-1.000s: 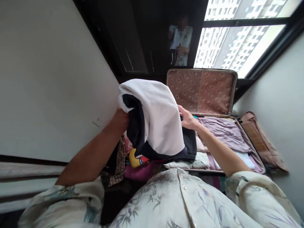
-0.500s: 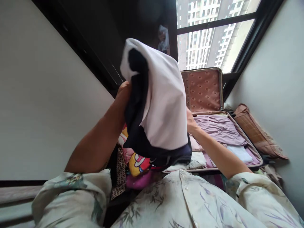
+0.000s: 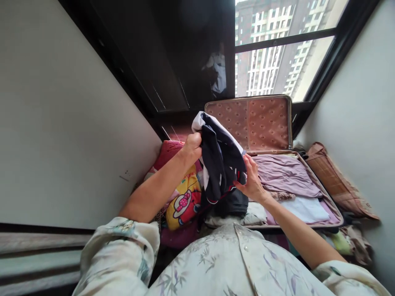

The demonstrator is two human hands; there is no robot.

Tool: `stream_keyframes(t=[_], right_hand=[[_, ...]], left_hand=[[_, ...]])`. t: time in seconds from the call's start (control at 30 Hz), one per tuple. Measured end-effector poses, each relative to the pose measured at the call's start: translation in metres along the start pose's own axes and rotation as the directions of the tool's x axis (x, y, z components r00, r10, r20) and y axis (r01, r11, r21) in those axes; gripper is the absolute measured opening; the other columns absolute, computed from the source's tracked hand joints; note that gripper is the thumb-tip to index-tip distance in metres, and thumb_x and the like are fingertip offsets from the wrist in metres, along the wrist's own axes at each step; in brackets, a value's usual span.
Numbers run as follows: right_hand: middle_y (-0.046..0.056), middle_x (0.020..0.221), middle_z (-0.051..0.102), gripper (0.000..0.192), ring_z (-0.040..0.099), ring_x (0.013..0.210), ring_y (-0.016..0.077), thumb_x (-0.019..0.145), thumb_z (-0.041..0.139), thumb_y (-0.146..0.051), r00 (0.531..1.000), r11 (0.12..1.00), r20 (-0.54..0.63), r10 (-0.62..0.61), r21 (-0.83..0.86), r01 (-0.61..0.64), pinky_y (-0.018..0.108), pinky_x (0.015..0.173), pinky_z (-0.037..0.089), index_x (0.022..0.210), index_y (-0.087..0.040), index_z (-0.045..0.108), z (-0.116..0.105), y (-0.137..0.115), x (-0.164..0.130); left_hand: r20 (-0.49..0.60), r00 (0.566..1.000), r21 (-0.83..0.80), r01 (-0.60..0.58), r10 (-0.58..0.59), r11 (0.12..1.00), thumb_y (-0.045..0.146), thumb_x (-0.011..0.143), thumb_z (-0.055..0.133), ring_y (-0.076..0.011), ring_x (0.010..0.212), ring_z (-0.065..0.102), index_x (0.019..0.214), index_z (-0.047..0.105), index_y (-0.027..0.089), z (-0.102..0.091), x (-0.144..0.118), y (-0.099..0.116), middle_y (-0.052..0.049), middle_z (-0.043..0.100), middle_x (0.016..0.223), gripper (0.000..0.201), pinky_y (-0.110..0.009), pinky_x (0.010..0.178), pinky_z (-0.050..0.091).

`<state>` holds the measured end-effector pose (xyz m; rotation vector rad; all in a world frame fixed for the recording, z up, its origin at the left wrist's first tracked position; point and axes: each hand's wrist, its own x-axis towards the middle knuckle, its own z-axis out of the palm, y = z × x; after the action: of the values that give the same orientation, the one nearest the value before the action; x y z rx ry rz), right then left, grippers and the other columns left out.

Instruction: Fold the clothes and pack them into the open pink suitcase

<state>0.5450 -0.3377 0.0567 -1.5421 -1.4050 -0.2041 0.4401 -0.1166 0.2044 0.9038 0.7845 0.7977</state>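
My left hand [image 3: 193, 146] grips the top of a navy and white garment [image 3: 220, 164] and holds it up in front of me. My right hand [image 3: 252, 181] holds the garment's lower right edge, fingers closed on the dark cloth. The garment hangs over the left end of an open suitcase [image 3: 336, 211] with a patterned pink lid lining [image 3: 256, 121]. Folded lilac cloth [image 3: 284, 174] and white cloth [image 3: 305, 209] lie inside the case.
A pile of bright clothes, yellow cartoon print [image 3: 182, 201] and magenta, lies left of the suitcase against the white wall [image 3: 61, 123]. A brown quilted bag [image 3: 336, 181] leans by the right wall. A large window [image 3: 277, 61] is behind the case.
The garment came down from high in front of my face and is now bunched smaller, dark side out. My right hand moved from behind it to its lower edge.
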Motion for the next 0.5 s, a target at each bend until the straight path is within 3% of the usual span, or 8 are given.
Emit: stream_keyframes(t=[0.07,0.17,0.23,0.3,0.43,0.5], right_hand=[[0.019,0.154,0.041,0.094,0.047,0.137,0.0375,0.082,0.071,-0.037,0.995,0.998,-0.079,0.062,0.021,-0.06,0.062,0.11,0.045,0.162,-0.028,0.023,0.008,0.006,0.004],[0.015,0.131,0.062,0.075,0.067,0.101,0.0281,0.082,0.068,-0.034,0.981,0.986,-0.124,0.151,0.086,-0.141,0.048,0.089,0.058,0.152,-0.025,0.043,0.005,0.008,0.02],[0.009,0.112,0.071,0.054,0.068,0.086,0.023,0.081,0.063,-0.027,0.987,0.982,-0.064,0.151,0.123,-0.142,0.039,0.079,0.058,0.135,-0.025,0.061,-0.007,0.005,0.038],[0.003,0.097,0.074,0.038,0.069,0.083,0.0211,0.078,0.059,-0.023,0.989,0.974,-0.031,0.148,0.178,-0.14,0.033,0.076,0.057,0.114,-0.025,0.071,-0.024,0.002,0.062],[-0.002,0.075,0.069,0.018,0.065,0.068,0.0167,0.077,0.062,-0.027,0.961,0.907,-0.13,0.244,0.38,-0.179,0.026,0.06,0.053,0.092,-0.023,0.072,-0.068,-0.004,0.129],[-0.005,0.059,0.059,0.01,0.052,0.047,0.0112,0.08,0.064,-0.028,0.952,0.848,-0.087,0.295,0.482,-0.219,0.022,0.044,0.044,0.086,-0.022,0.07,-0.088,-0.009,0.166]], left_hand=[[-0.029,0.998,-0.004,0.051,-0.051,0.999,0.01,0.078,0.068,-0.0226,0.08,0.075,0.069,0.065,0.02,0.001,-0.003,-0.001,-0.002,0.069,0.062,0.013,-0.033,0.076,0.065],[-0.032,0.998,0.02,0.056,-0.055,0.998,0.01,0.082,0.065,-0.023,0.079,0.075,0.075,0.068,0.018,-0.001,-0.012,-0.005,-0.004,0.071,0.065,0.01,-0.034,0.074,0.065],[0.0,0.999,0.054,0.053,-0.053,0.997,0.012,0.083,0.066,-0.0234,0.08,0.075,0.08,0.069,0.017,-0.008,-0.018,-0.007,-0.004,0.072,0.069,0.006,-0.034,0.074,0.065],[0.043,0.998,0.096,0.041,-0.045,0.994,0.016,0.081,0.071,-0.0233,0.079,0.075,0.088,0.071,0.017,-0.018,-0.025,-0.008,-0.004,0.074,0.073,0.006,-0.035,0.074,0.064],[0.165,0.984,0.188,-0.09,0.059,0.978,0.032,0.071,0.086,-0.0218,0.08,0.074,0.098,0.071,0.018,-0.053,-0.034,-0.007,-0.004,0.077,0.085,0.034,-0.034,0.077,0.061],[0.242,0.962,0.249,-0.184,0.123,0.951,0.04,0.064,0.091,-0.0209,0.081,0.072,0.095,0.072,0.018,-0.076,-0.035,-0.006,-0.003,0.077,0.085,0.043,-0.031,0.078,0.059]])
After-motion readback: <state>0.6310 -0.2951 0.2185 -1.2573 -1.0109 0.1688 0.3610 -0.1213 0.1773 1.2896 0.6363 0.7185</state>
